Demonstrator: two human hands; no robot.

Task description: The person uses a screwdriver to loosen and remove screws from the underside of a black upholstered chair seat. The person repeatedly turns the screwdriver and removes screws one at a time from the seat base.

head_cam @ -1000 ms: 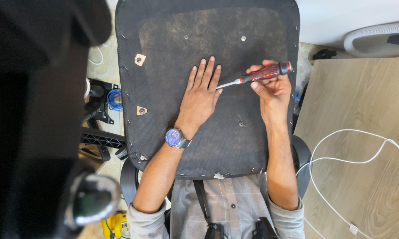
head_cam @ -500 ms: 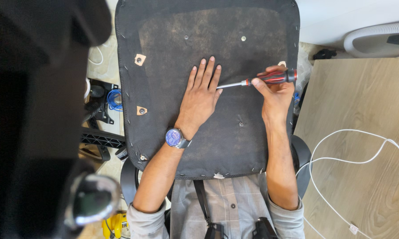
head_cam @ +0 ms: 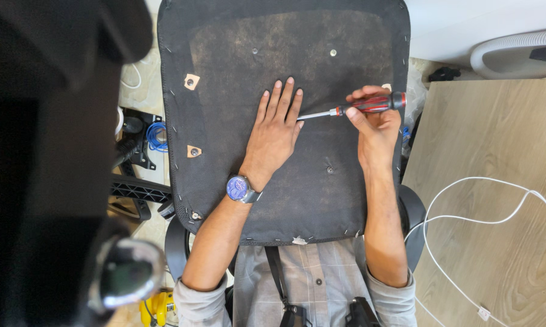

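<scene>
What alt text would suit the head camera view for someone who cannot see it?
A person's left hand lies flat on a black upturned chair seat while the right hand holds a red-handled screwdriver sideways, tip near the left fingers.

Right hand (head_cam: 376, 130) grips screwdriver (head_cam: 357, 108) — left hand (head_cam: 276, 130) flat on seat underside (head_cam: 236, 72).

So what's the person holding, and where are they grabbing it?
The right hand holds a screwdriver by its red handle. The left hand holds nothing; it lies flat on the seat.
</scene>
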